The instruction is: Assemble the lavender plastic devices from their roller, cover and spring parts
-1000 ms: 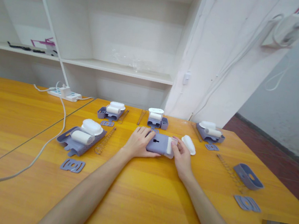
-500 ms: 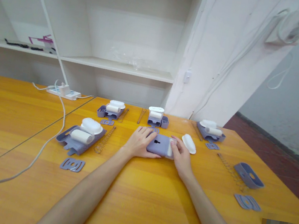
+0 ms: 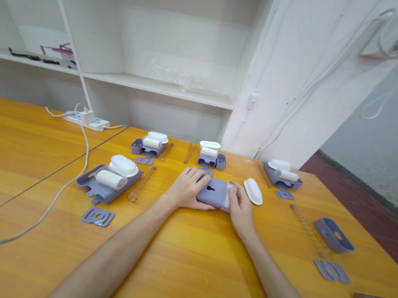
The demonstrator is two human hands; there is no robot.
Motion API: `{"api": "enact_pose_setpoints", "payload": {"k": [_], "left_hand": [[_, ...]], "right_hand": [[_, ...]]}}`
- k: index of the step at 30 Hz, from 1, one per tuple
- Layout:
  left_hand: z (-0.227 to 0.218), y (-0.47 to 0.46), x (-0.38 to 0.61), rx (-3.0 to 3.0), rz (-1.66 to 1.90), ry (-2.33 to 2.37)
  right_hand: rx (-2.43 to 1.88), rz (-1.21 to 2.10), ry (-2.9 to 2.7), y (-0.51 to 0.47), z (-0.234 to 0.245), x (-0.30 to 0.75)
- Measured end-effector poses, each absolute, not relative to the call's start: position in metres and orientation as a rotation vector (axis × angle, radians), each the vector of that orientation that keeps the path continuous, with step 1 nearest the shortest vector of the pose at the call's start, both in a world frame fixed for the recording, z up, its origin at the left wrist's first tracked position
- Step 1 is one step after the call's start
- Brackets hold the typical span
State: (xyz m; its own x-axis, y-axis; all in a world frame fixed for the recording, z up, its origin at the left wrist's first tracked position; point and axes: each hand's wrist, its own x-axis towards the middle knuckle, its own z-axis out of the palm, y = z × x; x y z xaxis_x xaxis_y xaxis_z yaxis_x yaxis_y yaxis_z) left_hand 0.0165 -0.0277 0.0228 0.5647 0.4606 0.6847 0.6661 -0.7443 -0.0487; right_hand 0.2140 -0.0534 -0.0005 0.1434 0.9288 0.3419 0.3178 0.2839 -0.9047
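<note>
Gripping the lavender case (image 3: 211, 193) — left hand (image 3: 187, 187) at nine o'clock, right hand (image 3: 242, 210) at three — white end (image 3: 227, 203) now narrower, perhaps seating.

Bright, even light fills the room here, laying a soft shadow on the surface (image 3: 176, 282) just inside the right forearm (image 3: 272, 278). The hands (image 3: 188, 188) look slightly soft, shapes stretch toward the edges, the white socket box (image 3: 387, 40) smears, and coarse blocks mask the lower-right corner.
</note>
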Motion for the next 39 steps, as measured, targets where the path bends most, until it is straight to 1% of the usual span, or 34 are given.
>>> {"api": "enact_pose_setpoints", "payload": {"k": [9, 19, 28, 39], "left_hand": [[0.0241, -0.0289, 0.0174, -2.494, -0.981, -0.928], [0.0235, -0.0293, 0.0176, -2.492, -0.962, -0.938], [0.0245, -0.0290, 0.0173, -2.509, -0.952, -0.934], [0.0240, -0.0296, 0.0178, -2.500, -0.968, -0.934]], "right_hand": [[-1.261, 0.654, -1.417, -0.0562, 0.0016, 0.2137], [-1.312, 0.557, -1.466, -0.0560, 0.0010, 0.2148], [-1.325, 0.582, -1.485, -0.0565, 0.0010, 0.2158], [-1.340, 0.510, -1.502, -0.0576, 0.0026, 0.2150]]}}
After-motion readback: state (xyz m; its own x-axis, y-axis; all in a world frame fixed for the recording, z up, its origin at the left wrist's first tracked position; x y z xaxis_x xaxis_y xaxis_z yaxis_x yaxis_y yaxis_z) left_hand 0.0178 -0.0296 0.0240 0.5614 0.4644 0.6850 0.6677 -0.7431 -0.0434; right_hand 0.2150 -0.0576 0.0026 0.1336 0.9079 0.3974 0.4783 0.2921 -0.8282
